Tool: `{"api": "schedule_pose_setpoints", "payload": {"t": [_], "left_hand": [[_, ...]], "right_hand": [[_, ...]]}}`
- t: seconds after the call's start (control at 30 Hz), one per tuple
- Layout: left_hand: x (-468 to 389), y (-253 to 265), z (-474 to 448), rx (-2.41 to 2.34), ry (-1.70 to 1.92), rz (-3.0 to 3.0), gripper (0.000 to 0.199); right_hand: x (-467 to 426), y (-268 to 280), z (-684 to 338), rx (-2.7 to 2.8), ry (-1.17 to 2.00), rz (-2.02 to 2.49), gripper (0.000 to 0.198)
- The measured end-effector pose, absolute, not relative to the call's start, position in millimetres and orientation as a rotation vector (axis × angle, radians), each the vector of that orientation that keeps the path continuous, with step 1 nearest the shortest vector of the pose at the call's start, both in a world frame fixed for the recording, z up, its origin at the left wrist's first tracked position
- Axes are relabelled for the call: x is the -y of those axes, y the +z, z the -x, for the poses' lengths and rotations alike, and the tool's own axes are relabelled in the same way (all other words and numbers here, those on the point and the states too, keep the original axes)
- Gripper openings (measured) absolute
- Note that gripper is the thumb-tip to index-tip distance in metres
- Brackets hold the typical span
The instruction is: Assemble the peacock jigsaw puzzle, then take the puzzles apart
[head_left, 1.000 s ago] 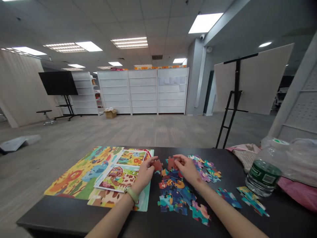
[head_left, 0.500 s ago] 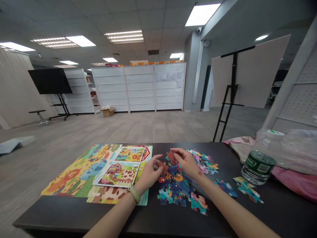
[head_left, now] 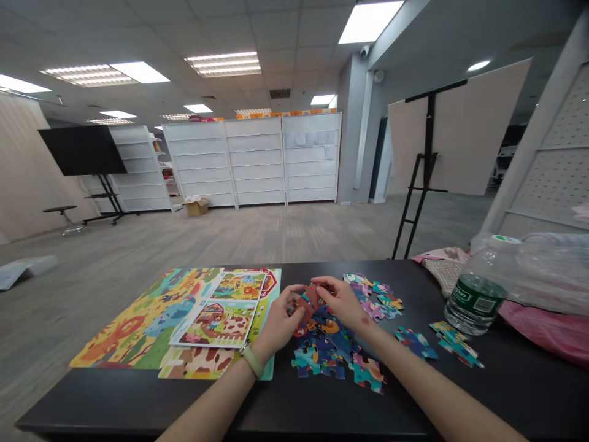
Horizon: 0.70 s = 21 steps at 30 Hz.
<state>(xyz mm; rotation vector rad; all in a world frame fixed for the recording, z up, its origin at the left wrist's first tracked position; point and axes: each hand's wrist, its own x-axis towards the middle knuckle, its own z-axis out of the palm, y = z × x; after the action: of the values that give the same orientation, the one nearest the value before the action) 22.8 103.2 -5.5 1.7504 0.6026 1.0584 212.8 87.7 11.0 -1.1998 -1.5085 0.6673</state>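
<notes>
My left hand [head_left: 283, 316] pinches a reddish-brown puzzle piece [head_left: 304, 307] between thumb and fingers. Close beside it, my right hand [head_left: 338, 301] grips another reddish-brown puzzle piece [head_left: 313, 296]. The two pieces are side by side at the far part of a pile; whether they interlock I cannot tell. Below the hands spreads a heap of dark blue and teal puzzle pieces [head_left: 322, 355], some overlapping. A pink and teal puzzle piece [head_left: 367, 372] lies at its near right edge. My fingers partly cover both held pieces.
Colourful farm and animal picture sheets [head_left: 138, 328] lie left on the black table [head_left: 138, 402], with a smaller picture card [head_left: 221, 322] on top. More puzzle pieces [head_left: 375, 294] are scattered to the right. A water bottle [head_left: 476, 291] stands near a pink cloth bag [head_left: 543, 325].
My two hands have come closer together, bringing the held pieces side by side. The whole view has shifted slightly with my head.
</notes>
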Motion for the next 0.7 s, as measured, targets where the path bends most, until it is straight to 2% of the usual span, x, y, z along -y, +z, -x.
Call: {"api": "schedule_pose_setpoints", "payload": {"t": [0.33,0.7], "left_hand": [[-110,-16,-23,-0.719,1.131,-1.658,0.045],[-112,-18,-22,-0.769,1.072,-1.55,0.042]], "right_hand": [[-87,12,-214,1.478,0.704,1.166,0.033],[-89,10,-213,1.464,0.708,1.172,0.036]]}}
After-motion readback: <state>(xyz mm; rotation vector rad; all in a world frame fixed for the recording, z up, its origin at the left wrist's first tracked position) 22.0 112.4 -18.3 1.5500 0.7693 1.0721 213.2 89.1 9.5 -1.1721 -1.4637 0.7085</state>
